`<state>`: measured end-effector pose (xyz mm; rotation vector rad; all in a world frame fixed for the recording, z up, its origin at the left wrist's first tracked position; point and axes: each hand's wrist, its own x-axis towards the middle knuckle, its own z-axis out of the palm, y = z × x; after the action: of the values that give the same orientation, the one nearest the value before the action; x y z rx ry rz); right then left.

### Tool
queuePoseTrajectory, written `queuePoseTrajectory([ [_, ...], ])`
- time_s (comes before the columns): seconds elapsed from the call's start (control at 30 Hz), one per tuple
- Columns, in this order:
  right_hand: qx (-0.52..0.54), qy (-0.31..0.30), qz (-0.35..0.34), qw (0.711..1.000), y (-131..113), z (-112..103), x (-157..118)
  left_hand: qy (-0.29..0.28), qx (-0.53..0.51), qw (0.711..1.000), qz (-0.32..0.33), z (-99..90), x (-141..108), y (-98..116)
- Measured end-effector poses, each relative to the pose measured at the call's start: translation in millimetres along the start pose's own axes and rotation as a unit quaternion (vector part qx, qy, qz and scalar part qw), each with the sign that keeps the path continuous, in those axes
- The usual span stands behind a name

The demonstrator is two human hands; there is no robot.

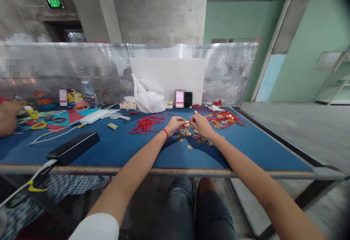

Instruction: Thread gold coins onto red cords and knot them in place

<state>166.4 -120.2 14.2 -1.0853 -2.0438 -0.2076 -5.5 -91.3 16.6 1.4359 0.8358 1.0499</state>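
Observation:
My left hand (176, 124), with a red string bracelet (165, 134) at the wrist, pinches a small gold coin (187, 123) above the blue table (123, 152). Close on its right, my right hand (201, 124) has its fingers bent together at the coin's other side; what it grips is too small to make out. Loose gold coins (189, 147) and a red cord lie beneath and between both hands. A tangle of red cord (147, 123) rests left of my left hand. Beyond my right hand is a pile of coins strung on red cord (225, 118).
A white plastic bag (150, 96) and two phones (179, 98) stand at the back against a white board (169, 72). On the left are a black box (73, 148), a white power strip (94, 116), scissors (38, 125) and another person's arm (8, 118).

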Motion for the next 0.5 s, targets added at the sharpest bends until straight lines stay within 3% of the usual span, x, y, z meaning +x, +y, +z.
queuePoseTrajectory([
  [0.07,0.119,0.072,0.091,0.986,11.8,-2.7,5.1,0.034,-0.02,0.999,0.012,-5.1,4.2,-1.1],
  [0.13,0.249,0.144,0.222,0.932,27.7,-9.6,8.8,0.071,-0.039,0.996,0.021,-11.4,8.1,-1.7],
  [0.2,0.354,0.223,0.363,0.832,44.5,-19.6,9.3,0.109,-0.055,0.992,0.023,-18.0,11.0,-1.5],
  [0.3,0.467,0.36,0.499,0.635,64.6,-34.9,4.1,0.149,-0.074,0.986,0.023,-25.6,12.6,-0.1],
  [0.33,0.477,0.381,0.513,0.604,69.1,-39.0,1.8,0.156,-0.077,0.984,0.023,-27.0,12.6,0.4],
  [0.4,0.482,0.409,0.526,0.568,74.9,-45.0,-2.1,0.161,-0.078,0.984,0.022,-28.4,12.2,1.0],
  [0.5,0.482,0.432,0.532,0.546,78.9,-49.8,-4.7,0.158,-0.073,0.984,0.026,-27.9,11.7,0.9],
])
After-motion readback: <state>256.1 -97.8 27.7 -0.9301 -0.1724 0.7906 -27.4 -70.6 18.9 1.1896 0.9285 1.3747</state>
